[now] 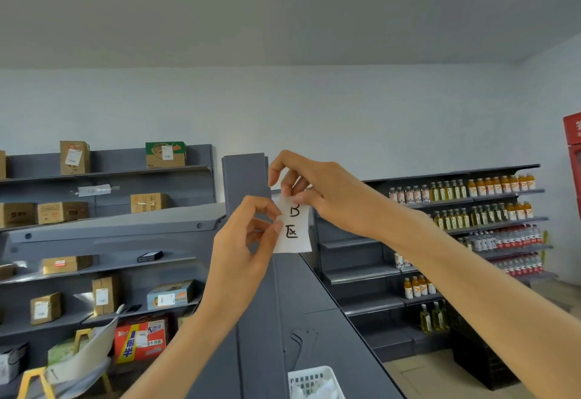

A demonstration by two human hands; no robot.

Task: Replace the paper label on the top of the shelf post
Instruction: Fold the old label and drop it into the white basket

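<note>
A small white paper label with black handwritten characters hangs in front of me, just right of the dark grey shelf post. My left hand pinches the label's left edge between thumb and fingertips. My right hand pinches its top edge from above, fingers curled. The label is slightly curved and sits near the post's upper right side; I cannot tell whether it touches the post. The post's top face looks bare.
Grey shelves with cardboard boxes fill the left. Shelves of drink bottles line the right wall. The grey shelf top runs toward me, with a white plastic basket at its near end. A yellow stool stands lower left.
</note>
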